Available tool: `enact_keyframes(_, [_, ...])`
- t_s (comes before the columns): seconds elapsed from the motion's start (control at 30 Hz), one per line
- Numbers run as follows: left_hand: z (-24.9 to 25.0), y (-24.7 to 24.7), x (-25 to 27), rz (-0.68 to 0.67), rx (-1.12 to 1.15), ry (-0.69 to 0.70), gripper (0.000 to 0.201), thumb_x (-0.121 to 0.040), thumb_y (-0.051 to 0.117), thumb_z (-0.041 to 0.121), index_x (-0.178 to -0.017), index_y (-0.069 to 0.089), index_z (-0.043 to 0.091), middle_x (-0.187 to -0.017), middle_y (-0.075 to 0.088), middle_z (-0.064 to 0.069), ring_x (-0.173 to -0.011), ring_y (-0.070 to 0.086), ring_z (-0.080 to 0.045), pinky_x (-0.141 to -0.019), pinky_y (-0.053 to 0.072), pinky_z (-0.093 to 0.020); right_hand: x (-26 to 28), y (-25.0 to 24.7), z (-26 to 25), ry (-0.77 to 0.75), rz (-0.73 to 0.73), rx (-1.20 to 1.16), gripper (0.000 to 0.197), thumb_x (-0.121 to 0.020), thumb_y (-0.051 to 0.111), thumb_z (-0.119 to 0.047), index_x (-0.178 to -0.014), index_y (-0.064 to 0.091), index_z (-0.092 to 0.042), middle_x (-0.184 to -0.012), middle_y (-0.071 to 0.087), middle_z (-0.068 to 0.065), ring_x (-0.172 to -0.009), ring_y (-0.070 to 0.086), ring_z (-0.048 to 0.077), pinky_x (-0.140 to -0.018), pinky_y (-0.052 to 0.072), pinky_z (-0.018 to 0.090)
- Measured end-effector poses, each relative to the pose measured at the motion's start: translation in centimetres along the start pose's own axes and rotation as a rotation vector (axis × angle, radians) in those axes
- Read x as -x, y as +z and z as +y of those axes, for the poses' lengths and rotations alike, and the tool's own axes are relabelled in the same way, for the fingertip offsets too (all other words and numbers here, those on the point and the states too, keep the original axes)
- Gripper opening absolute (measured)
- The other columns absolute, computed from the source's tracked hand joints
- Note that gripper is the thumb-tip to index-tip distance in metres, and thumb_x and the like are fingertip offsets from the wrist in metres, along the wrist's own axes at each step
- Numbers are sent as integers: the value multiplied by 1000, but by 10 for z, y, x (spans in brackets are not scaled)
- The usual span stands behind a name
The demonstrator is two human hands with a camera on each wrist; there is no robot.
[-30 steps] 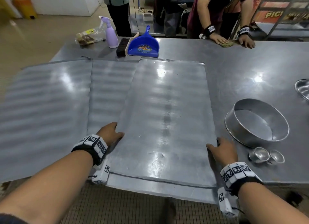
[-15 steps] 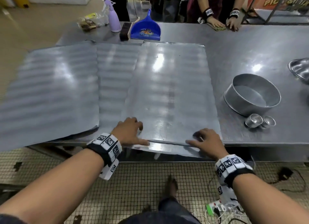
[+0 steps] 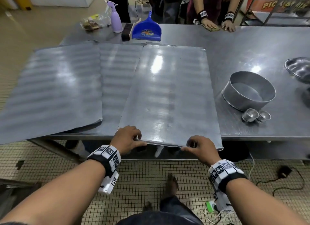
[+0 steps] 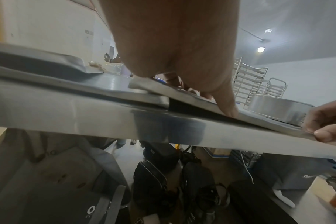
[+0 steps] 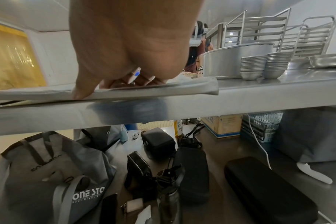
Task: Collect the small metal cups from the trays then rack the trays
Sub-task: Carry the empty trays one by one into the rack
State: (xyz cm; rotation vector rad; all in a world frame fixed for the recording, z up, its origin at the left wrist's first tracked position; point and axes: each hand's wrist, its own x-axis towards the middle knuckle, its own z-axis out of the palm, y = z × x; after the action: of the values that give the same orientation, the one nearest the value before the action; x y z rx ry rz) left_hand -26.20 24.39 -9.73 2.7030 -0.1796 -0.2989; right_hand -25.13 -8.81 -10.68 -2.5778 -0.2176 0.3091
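Observation:
Three flat metal trays overlap on the steel table [image 3: 251, 40]. The right, topmost tray [image 3: 169, 94] reaches the table's near edge. My left hand [image 3: 129, 138] and right hand [image 3: 198, 146] both grip its near rim, fingers curled on top and thumbs along the edge. In the left wrist view this tray's [image 4: 182, 94] near edge is raised a little off the tray beneath. Two stacks of small metal cups [image 3: 250, 115] [image 5: 253, 65] stand to the right of the tray, in front of a round pan [image 3: 248, 90].
The left tray [image 3: 50, 90] overhangs the table's left end; a middle tray [image 3: 117, 84] lies between. A blue dustpan [image 3: 146, 30], brush, and spray bottle [image 3: 115, 18] sit at the back. Another person's hands [image 3: 209, 25] rest on the far edge. Tray racks [image 5: 259, 30] stand behind; bags lie under the table.
My hands have moved from the tray's two long sides to its near rim and closed on it. The view has pulled back from the table.

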Motion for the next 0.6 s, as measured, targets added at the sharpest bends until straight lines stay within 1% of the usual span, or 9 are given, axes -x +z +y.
enact_keyframes(0.07, [-1, 3, 2, 2, 19, -4, 37, -79, 67, 66, -83, 61, 31, -86, 55, 14, -82, 51, -9, -83, 50, -40, 2, 1, -2, 20, 0, -9, 33, -72, 78, -59, -72, 66, -29, -73, 62, -13, -71, 57, 3, -67, 52, 32])
enact_keyframes(0.13, [-1, 4, 4, 23, 51, -19, 37, -80, 64, 68, -86, 60, 32, -92, 57, 13, -88, 53, -10, -88, 49, -42, 4, -1, 0, 45, 17, -54, 34, -74, 75, -63, -80, 68, -30, -78, 65, -14, -76, 59, 3, -70, 53, 30])
enact_keyframes(0.2, [-4, 4, 5, 124, 64, -88, 43, -84, 59, 68, -105, 63, 30, -113, 59, 8, -108, 54, -16, -99, 44, -44, 4, -5, 9, 90, 101, -51, 40, -78, 70, -65, -98, 69, -30, -97, 66, -13, -93, 60, 7, -83, 53, 34])
enact_keyframes(0.27, [-8, 0, 8, 273, 77, -239, 53, -88, 60, 62, -126, 59, 25, -131, 53, -2, -124, 46, -26, -105, 39, -47, 4, -10, 26, 234, 272, -13, 47, -81, 67, -62, -112, 68, -26, -120, 61, -1, -115, 55, 20, -99, 47, 43])
enact_keyframes(0.3, [-12, -2, 9, 307, 104, -330, 58, -88, 61, 60, -133, 55, 23, -136, 50, -8, -128, 44, -30, -106, 38, -48, 6, -13, 35, 338, 333, -38, 51, -83, 67, -60, -119, 65, -24, -130, 55, 4, -122, 51, 25, -104, 43, 46])
enact_keyframes(0.37, [-19, -4, 9, 270, 181, -482, 69, -87, 64, 56, -143, 46, 20, -140, 46, -16, -130, 43, -37, -106, 39, -48, 10, -17, 50, 511, 331, -165, 62, -85, 67, -54, -135, 53, -20, -143, 44, 12, -130, 45, 32, -108, 40, 47])
enact_keyframes(0.43, [-23, -4, 8, 224, 230, -551, 71, -87, 65, 53, -144, 44, 17, -138, 51, -19, -126, 51, -38, -103, 43, -46, 11, -18, 57, 564, 266, -293, 71, -87, 68, -47, -146, 42, -16, -146, 45, 16, -131, 47, 35, -108, 38, 44])
enact_keyframes(0.5, [-21, -5, 5, 237, 263, -561, 60, -88, 66, 48, -134, 54, 14, -131, 62, -15, -118, 59, -35, -97, 47, -42, 8, -18, 61, 572, 227, -381, 75, -89, 69, -41, -151, 36, -15, -149, 46, 14, -136, 45, 33, -111, 36, 43])
enact_keyframes(0.6, [-16, -8, 3, 231, 301, -565, 44, -88, 66, 43, -120, 63, 14, -122, 68, -11, -110, 62, -33, -90, 47, -36, 0, -23, 68, 560, 222, -436, 75, -87, 73, -38, -150, 40, -15, -148, 49, 12, -134, 47, 31, -112, 38, 45])
